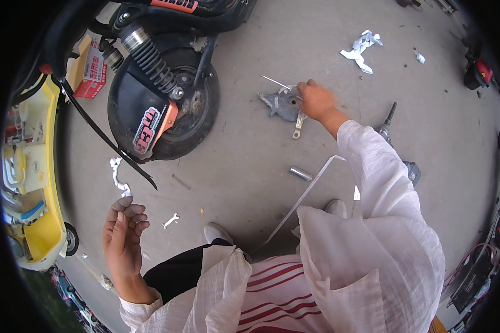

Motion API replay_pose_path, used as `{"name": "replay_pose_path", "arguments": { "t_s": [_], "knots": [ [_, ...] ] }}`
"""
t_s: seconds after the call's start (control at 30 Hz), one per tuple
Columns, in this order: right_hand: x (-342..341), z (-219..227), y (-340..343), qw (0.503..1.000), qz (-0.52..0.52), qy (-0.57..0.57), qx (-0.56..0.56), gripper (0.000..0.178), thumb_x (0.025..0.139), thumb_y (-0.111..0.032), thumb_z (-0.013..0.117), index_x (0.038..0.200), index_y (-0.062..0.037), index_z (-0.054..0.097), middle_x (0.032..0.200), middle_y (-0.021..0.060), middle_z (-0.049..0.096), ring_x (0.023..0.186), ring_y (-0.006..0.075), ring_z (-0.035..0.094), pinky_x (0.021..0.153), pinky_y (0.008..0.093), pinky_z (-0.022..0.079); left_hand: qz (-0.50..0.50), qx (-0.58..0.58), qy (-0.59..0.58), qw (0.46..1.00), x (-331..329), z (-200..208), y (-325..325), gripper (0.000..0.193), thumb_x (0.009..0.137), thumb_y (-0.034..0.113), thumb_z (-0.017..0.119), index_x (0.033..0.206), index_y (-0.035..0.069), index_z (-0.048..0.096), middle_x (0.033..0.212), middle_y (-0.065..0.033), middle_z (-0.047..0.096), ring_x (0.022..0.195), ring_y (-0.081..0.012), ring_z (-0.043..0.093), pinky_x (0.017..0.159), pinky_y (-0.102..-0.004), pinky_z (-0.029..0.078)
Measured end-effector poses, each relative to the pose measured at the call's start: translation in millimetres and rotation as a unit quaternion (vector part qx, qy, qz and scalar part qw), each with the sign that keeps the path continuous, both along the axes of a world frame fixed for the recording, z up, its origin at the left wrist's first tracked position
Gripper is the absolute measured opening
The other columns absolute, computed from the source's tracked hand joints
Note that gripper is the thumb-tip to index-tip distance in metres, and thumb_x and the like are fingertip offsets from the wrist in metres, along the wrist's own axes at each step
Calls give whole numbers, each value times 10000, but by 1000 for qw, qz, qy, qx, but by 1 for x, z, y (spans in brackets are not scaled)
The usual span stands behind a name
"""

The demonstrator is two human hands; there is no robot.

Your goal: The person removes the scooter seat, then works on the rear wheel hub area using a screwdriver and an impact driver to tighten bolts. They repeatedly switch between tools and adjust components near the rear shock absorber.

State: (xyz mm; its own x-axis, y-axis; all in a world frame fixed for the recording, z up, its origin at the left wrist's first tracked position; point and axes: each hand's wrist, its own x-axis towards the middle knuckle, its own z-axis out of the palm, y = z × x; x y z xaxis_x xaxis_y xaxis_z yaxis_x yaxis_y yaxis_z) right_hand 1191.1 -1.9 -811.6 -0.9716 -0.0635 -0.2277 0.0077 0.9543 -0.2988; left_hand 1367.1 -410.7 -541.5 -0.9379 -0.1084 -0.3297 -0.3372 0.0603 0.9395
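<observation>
My right hand (316, 101) is closed at the right edge of a dirty grey metal brake plate (283, 105). A short lever (297, 132) with a hole at its end sticks out below the plate. A thin metal rod (274, 81) reaches up and left from my fingers; whether I hold it too, I cannot tell. My left hand (125, 236) hovers at the lower left, fingers half curled with nothing visible in them. Beyond its fingertips lies a curled white strip (118, 176). To its right on the floor is a small open-ended wrench (171, 221).
A scooter's rear wheel (205, 105) and spring shock (150, 60) stand at the upper left, beside a red box (93, 77). A metal cylinder (300, 173), a long pale strip (300, 202) and crumpled white paper (362, 51) lie on the floor. A yellow vehicle (50, 183) borders the left.
</observation>
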Motion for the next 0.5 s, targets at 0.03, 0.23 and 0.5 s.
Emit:
{"name": "replay_pose_path", "arguments": {
  "t_s": [0.03, 0.23, 0.5],
  "knots": [
    [-1, -4, -13, 999, 31, -19, -2, 462, 811, -238, 677, 1224, -120, 506, 1302, 175, 501, 1013, 335, 620, 811, 434, 526, 2, -8, -6, 1000, -1, 0, -1, 405, 966, 261, 516, 1253, -24, 483, 1016, -103, 627, 885, -148, 610, 785, -250, 501],
    [-13, -30, -59, 985, 120, -85, 94, 828, 727, -280, 773, 1418, -152, 336, 1509, 147, 268, 1141, 315, 581, 902, 385, 514, -22, -18, -35, 999, 1, 0, -3, 416, 966, 276, 520, 1254, -21, 482, 1026, -99, 620, 880, -136, 594, 803, -252, 492],
    [13, -40, 6, 979, 100, -100, 150, 844, 739, -256, 768, 1434, -132, 305, 1517, 140, 259, 1126, 299, 596, 891, 376, 522, -34, -56, -20, 998, 6, -2, -10, 419, 967, 295, 510, 1225, -35, 507, 993, -107, 636, 856, -142, 599, 816, -255, 478]
  ]
}}
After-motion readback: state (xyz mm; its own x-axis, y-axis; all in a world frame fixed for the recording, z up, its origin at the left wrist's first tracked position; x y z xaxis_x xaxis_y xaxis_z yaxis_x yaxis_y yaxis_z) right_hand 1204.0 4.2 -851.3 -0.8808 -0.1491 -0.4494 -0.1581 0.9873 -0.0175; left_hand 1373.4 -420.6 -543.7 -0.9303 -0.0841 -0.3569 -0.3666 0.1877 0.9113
